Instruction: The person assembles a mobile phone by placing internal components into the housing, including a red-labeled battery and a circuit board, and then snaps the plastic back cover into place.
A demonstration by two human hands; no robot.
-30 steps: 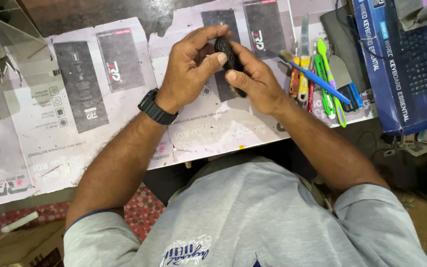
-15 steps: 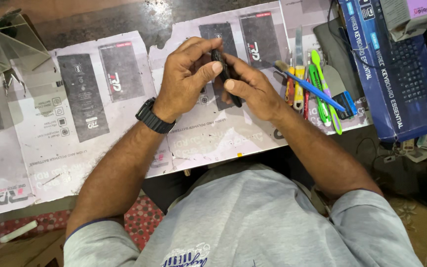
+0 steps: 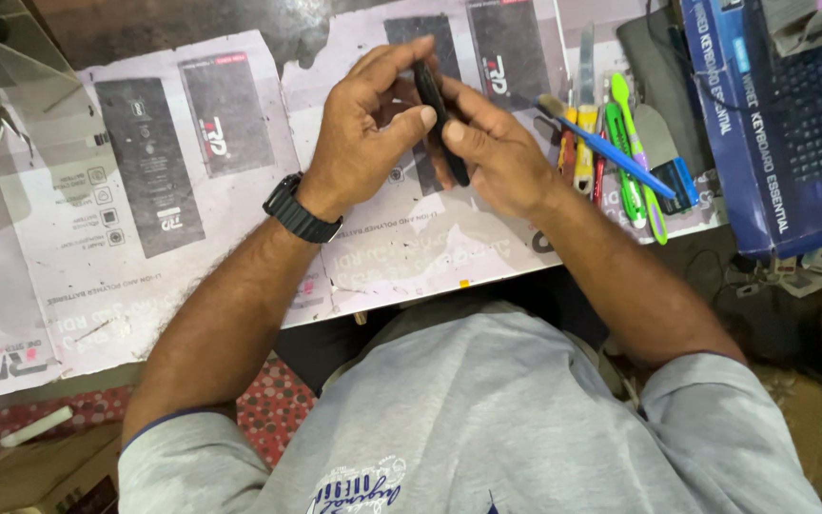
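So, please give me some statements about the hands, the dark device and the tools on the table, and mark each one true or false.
1. Both hands, left hand and right hand, hold the thin dark device. True.
2. The device lies flat on the table. False: it is held edge-up above the printed paper sheets.
3. A black wristwatch is on the left wrist. True.
4. The blue-handled brush is in the right hand. False: it lies among the tools beside that hand.
5. A blue keyboard box sits at the right. True.

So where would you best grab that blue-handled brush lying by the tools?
Probably pinch the blue-handled brush mid-handle from above: the handle lies slanted across the green and yellow tools, raised and bare, with bristles at its upper-left end near the right hand.
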